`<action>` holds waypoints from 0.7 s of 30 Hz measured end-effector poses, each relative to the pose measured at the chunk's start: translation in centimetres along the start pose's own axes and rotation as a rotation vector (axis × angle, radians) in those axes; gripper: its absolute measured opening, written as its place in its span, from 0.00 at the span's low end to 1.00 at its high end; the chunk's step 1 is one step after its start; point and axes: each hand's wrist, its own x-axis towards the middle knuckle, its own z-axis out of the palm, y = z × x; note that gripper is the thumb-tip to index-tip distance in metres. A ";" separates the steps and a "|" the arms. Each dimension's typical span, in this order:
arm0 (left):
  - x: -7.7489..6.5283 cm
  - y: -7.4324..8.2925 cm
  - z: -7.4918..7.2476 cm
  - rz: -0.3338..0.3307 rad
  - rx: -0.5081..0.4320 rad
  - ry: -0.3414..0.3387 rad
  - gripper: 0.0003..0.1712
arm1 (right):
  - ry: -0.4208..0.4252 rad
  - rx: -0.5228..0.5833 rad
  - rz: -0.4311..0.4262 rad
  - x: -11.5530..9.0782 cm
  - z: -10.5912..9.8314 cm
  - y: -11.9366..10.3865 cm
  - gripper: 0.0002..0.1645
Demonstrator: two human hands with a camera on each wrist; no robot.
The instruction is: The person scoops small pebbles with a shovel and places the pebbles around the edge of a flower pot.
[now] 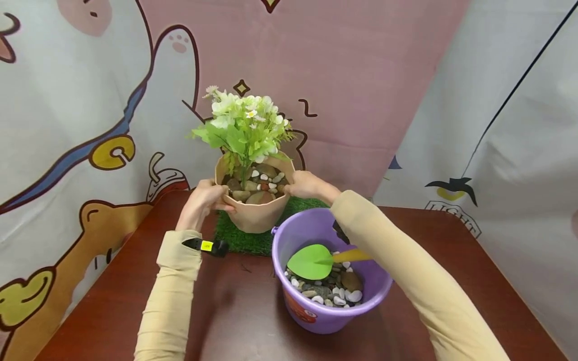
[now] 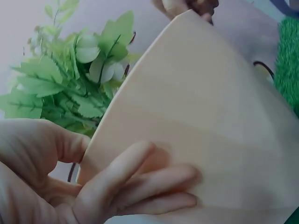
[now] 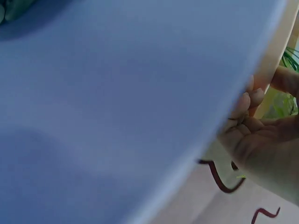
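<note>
Both hands hold a beige faceted flower pot (image 1: 255, 218) by opposite sides of its rim, over a patch of artificial grass (image 1: 244, 241). The left hand (image 1: 205, 200) grips the left side; in the left wrist view its thumb hooks the rim while the fingers (image 2: 159, 186) lie along the outer wall. At the right side, the right hand (image 1: 311, 184) pinches the rim. Inside the pot stand pale green and white artificial flowers (image 1: 248, 123), with pebbles (image 1: 259, 197) around their stems. In the right wrist view, the purple bucket wall (image 3: 117, 102) hides part of the right hand (image 3: 266, 135).
A purple bucket (image 1: 322, 321) stands in front of the pot, under the right forearm. It contains pebbles (image 1: 322, 291) and a toy shovel (image 1: 311, 261) with a green blade and yellow handle. A brown table (image 1: 244, 311) carries everything; a printed cloth (image 1: 352, 75) hangs behind.
</note>
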 end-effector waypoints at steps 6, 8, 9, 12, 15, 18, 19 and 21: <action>1.0 -1.2 -0.6 0.013 -0.002 -0.027 0.28 | -0.066 0.012 0.030 0.5 0.9 0.0 0.17; 1.1 -1.2 -0.7 0.020 0.014 -0.011 0.22 | -0.074 -0.001 0.027 0.4 0.6 0.0 0.20; 1.2 -1.2 -0.7 0.024 0.027 0.003 0.19 | -0.083 -0.014 0.015 0.4 0.3 0.0 0.22; 1.3 -1.2 -0.7 0.052 0.070 0.060 0.16 | -0.108 -0.052 -0.036 -0.1 -0.4 -0.1 0.22; 1.4 -1.4 -0.7 0.089 0.128 0.119 0.17 | -0.110 -0.079 -0.077 -1.0 -1.3 0.1 0.18; 1.1 -1.8 -0.7 0.138 0.284 0.214 0.20 | -0.055 -0.085 -0.104 -2.4 -2.5 0.6 0.16; 1.0 -2.0 -0.7 0.156 0.352 0.257 0.20 | -0.023 -0.082 -0.112 -3.0 -2.9 0.9 0.16; 0.6 -2.4 -0.6 0.175 0.479 0.347 0.22 | 0.064 -0.087 -0.133 -4.4 -3.8 1.7 0.15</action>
